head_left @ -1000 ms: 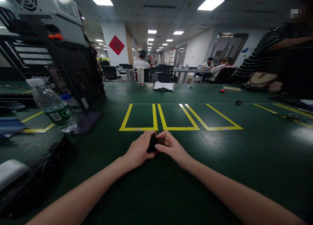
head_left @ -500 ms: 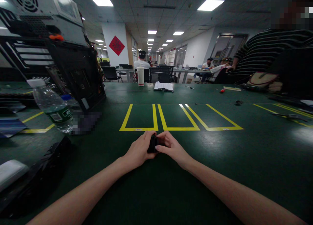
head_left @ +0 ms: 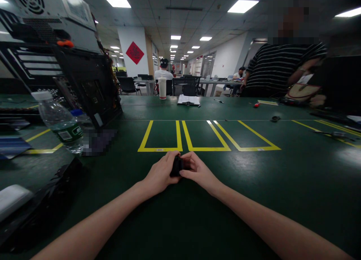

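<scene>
My left hand [head_left: 160, 173] and my right hand [head_left: 197, 170] meet at the middle of the green table [head_left: 254, 184], just in front of the yellow taped boxes [head_left: 207, 137]. Both hands have their fingers curled round a small black object [head_left: 176, 166] held between them. Most of that object is hidden by my fingers, so I cannot make out what it is. Both forearms rest low over the table.
A water bottle [head_left: 60, 124] and an open computer case [head_left: 70, 64] stand at the left. A dark flat device [head_left: 34, 211] lies at the near left. A person in a striped shirt [head_left: 282, 68] stands beyond the table at right. A clipboard [head_left: 188, 99], cup [head_left: 162, 88] and small tools lie farther back.
My hands have stayed in place around the black object. The person in the striped shirt has moved leftward along the far right side of the table.
</scene>
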`<state>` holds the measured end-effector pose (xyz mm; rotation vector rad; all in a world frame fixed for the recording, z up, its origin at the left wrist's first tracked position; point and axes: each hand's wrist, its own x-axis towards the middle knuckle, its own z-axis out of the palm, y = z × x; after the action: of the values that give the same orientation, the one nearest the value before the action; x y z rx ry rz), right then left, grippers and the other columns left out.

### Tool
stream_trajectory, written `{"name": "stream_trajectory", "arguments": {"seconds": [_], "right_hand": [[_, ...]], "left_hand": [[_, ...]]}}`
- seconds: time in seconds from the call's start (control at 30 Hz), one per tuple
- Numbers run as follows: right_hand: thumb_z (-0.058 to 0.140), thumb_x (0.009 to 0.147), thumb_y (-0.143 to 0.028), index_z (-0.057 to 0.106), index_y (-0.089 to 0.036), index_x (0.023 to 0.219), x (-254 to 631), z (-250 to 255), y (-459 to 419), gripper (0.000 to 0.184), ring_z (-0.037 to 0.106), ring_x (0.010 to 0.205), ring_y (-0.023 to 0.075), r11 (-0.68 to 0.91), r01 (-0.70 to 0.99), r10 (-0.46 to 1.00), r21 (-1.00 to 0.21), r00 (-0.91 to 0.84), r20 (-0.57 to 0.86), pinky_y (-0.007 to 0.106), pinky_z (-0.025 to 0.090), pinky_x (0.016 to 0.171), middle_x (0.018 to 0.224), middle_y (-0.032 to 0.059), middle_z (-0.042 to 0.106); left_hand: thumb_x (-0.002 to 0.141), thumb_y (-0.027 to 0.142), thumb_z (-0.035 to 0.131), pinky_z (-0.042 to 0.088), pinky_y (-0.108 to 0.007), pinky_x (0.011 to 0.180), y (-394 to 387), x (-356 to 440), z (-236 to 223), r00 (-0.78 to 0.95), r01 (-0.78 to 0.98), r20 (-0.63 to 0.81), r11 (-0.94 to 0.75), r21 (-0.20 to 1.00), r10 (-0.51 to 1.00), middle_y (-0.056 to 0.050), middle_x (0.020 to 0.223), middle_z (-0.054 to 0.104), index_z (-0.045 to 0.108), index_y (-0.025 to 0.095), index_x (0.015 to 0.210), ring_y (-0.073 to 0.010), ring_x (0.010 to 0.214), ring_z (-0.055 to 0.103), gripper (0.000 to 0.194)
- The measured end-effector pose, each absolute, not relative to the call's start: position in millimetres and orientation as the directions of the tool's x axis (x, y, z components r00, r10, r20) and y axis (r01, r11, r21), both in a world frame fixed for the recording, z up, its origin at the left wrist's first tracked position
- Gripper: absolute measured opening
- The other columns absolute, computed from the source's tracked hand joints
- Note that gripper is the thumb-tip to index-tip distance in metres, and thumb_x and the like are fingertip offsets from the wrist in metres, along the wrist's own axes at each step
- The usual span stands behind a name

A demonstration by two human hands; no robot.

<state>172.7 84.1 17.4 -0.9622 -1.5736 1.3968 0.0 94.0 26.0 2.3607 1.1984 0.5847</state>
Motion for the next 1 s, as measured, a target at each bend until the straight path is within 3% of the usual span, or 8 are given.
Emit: {"name": "stream_trajectory", "arguments": {"seconds": [0.17, 0.43, 0.6, 0.67, 0.8, 1.0], "right_hand": [[0.059, 0.073, -0.026, 0.050, -0.022, 0.090, 171.2, 16.0, 84.8, 0.020, 0.054, 0.092, 0.0173, 0.101, -0.013, 0.921, -0.995, -0.377, 0.098, 0.034, 0.047, 0.077, 0.097, 0.0009, 0.053], [0.056, 0.075, -0.032, 0.048, -0.022, 0.099, 171.9, 15.9, 85.7, 0.027, 0.053, 0.093, 0.0195, 0.017, 0.107, 0.935, -0.994, -0.355, -0.022, 0.035, 0.047, 0.074, 0.102, 0.0036, 0.053], [0.061, 0.070, -0.020, 0.048, -0.024, 0.095, 172.2, 15.2, 84.8, 0.028, 0.051, 0.098, 0.0177, 0.136, 0.040, 0.915, -0.990, -0.387, 0.110, 0.037, 0.043, 0.085, 0.100, 0.0001, 0.052], [0.061, 0.071, -0.021, 0.049, -0.024, 0.093, 171.6, 14.4, 84.5, 0.025, 0.052, 0.096, 0.0177, 0.152, 0.028, 0.916, -0.988, -0.381, 0.130, 0.036, 0.044, 0.083, 0.100, 0.0002, 0.051], [0.056, 0.074, -0.029, 0.049, -0.025, 0.096, 170.3, 12.8, 85.1, 0.024, 0.053, 0.092, 0.0178, 0.106, 0.041, 0.936, -0.993, -0.341, 0.086, 0.034, 0.047, 0.074, 0.100, 0.0012, 0.051], [0.056, 0.074, -0.032, 0.047, -0.023, 0.100, 171.5, 13.6, 85.7, 0.028, 0.054, 0.092, 0.0186, 0.044, 0.076, 0.935, -0.996, -0.355, 0.014, 0.034, 0.047, 0.073, 0.099, 0.0030, 0.053]], "left_hand": [[0.070, 0.026, 0.062, 0.044, -0.040, 0.085, 95.1, 0.7, 24.4, 0.540, 0.637, 0.200, -0.552, 0.538, 0.818, -0.006, 0.119, 0.044, 0.031, 0.024, 0.117, -0.0239, 0.105, 0.049, 0.057], [0.069, 0.026, 0.063, 0.043, -0.040, 0.086, 95.6, 1.2, 22.9, 0.530, 0.657, 0.181, -0.536, 0.529, 0.828, -0.007, 0.121, 0.043, 0.029, 0.024, 0.120, -0.0249, 0.108, 0.047, 0.061], [0.068, 0.024, 0.063, 0.043, -0.039, 0.085, 95.3, 1.9, 24.1, 0.520, 0.666, 0.184, -0.531, 0.523, 0.834, -0.006, 0.118, 0.045, 0.031, 0.023, 0.117, -0.0248, 0.105, 0.049, 0.059], [0.068, 0.026, 0.063, 0.044, -0.039, 0.085, 95.3, 1.9, 24.2, 0.527, 0.657, 0.191, -0.540, 0.526, 0.828, -0.006, 0.118, 0.045, 0.031, 0.023, 0.118, -0.0244, 0.105, 0.049, 0.059], [0.070, 0.028, 0.062, 0.043, -0.039, 0.086, 94.8, 1.8, 24.2, 0.536, 0.647, 0.198, -0.550, 0.528, 0.821, -0.007, 0.120, 0.044, 0.030, 0.022, 0.119, -0.0240, 0.106, 0.048, 0.058], [0.069, 0.027, 0.062, 0.042, -0.040, 0.087, 94.5, 2.1, 26.2, 0.527, 0.666, 0.161, -0.523, 0.532, 0.834, -0.007, 0.121, 0.043, 0.029, 0.023, 0.119, -0.0248, 0.108, 0.047, 0.060]]}}
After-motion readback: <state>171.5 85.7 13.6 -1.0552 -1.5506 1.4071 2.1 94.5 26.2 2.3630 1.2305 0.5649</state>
